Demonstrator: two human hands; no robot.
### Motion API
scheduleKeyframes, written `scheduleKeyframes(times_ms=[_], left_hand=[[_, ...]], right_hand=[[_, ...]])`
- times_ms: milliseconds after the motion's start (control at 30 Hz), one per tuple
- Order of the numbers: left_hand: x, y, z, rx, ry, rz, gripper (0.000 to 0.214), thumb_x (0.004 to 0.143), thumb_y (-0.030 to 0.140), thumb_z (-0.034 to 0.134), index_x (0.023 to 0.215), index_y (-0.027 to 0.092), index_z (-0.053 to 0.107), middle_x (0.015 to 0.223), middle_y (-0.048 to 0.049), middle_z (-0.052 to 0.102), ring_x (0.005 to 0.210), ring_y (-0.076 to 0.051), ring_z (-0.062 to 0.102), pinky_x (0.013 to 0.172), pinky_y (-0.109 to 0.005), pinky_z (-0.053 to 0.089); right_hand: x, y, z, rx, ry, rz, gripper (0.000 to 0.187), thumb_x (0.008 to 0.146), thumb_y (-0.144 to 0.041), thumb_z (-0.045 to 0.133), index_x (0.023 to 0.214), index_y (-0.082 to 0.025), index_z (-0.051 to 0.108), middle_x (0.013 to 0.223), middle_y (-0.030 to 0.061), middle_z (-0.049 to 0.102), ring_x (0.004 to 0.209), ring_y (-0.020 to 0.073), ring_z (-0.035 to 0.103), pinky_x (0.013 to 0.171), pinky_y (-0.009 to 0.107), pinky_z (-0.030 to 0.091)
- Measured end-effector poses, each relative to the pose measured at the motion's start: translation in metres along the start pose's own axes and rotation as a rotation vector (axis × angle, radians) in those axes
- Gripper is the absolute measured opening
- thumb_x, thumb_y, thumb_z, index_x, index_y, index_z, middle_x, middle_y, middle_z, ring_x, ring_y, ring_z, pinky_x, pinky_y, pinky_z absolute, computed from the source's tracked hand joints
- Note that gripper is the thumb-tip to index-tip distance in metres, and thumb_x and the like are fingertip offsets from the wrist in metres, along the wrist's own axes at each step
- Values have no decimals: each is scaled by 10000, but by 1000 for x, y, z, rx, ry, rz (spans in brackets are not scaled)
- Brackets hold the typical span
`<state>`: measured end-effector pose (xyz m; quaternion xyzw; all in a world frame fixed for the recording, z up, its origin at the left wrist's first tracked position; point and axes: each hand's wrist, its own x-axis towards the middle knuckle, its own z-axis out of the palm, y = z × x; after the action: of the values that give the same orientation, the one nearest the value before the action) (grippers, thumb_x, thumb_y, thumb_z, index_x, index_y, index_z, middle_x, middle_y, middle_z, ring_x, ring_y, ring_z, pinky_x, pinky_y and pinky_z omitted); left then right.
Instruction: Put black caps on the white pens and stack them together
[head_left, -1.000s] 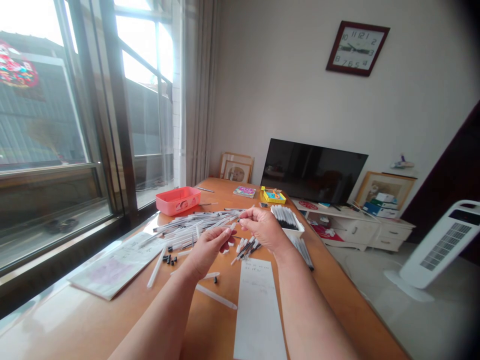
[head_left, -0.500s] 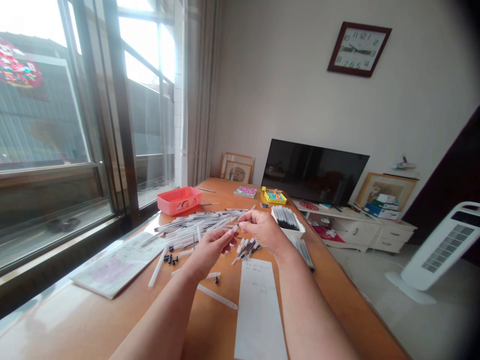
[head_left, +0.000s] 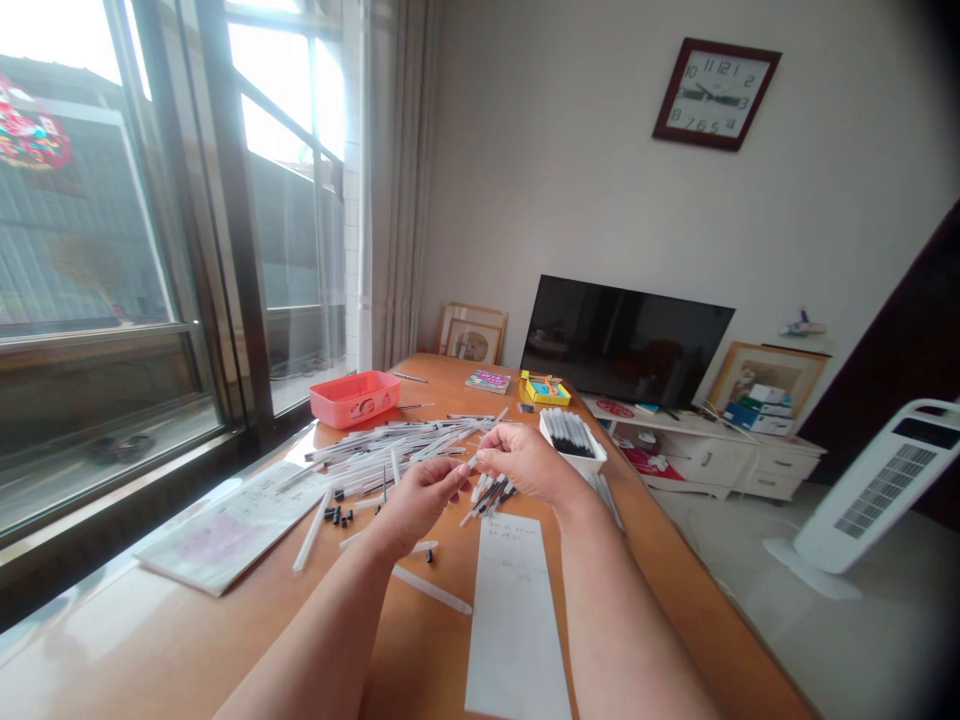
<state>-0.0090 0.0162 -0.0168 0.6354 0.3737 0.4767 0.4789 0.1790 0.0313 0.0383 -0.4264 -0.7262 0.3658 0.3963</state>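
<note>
My left hand (head_left: 420, 497) and my right hand (head_left: 525, 462) meet above the wooden table (head_left: 660, 590), fingertips pinched together on a thin white pen tube (head_left: 471, 462). Beyond them lies a heap of white pen tubes (head_left: 390, 450). A small pile of pens with dark parts (head_left: 491, 495) lies just under my right hand. A white box of assembled pens (head_left: 574, 438) stands to the right of my right hand. Small black caps (head_left: 339, 516) are scattered to the left of my left hand.
A pink tray (head_left: 354, 397) stands at the far left of the table. A long white paper strip (head_left: 514, 610) lies near me, a booklet (head_left: 225, 525) to the left. A television (head_left: 626, 340), a cabinet and a white fan heater (head_left: 877, 495) stand to the right.
My hands have drawn slightly closer together, fingertips now touching at the pen tube. Otherwise the table looks the same.
</note>
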Motion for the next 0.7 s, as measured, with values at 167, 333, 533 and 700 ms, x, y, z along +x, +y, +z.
scheduleKeyframes(times_ms=[167,333,533,700], left_hand=[[1,-2,1,62,-22,38,417,846,575,627,833,171,728,762,-45,684,687,-156,536,662,-275,403],[3,-6,0,100,-42,77,413,865,568,605,860,173,723,775,-43,678,720,-167,560,680,-279,423],[3,-7,0,103,22,24,435,852,589,610,860,168,719,793,-54,691,703,-162,552,704,-290,440],[4,-9,0,62,19,10,448,840,594,622,919,168,736,801,-63,697,703,-166,552,695,-292,439]], right_hand=[[-1,1,-1,-254,36,-33,151,837,-306,612,745,-189,592,679,3,637,604,134,556,516,221,362],[5,3,4,-438,60,-83,360,908,-408,542,615,-199,551,588,-13,554,572,126,467,533,247,297],[5,6,0,-244,31,10,497,942,-597,451,671,-201,578,556,-4,581,524,138,540,521,244,377],[1,5,-1,-63,-57,-1,253,875,-446,614,863,-195,638,783,20,693,596,139,620,546,239,462]])
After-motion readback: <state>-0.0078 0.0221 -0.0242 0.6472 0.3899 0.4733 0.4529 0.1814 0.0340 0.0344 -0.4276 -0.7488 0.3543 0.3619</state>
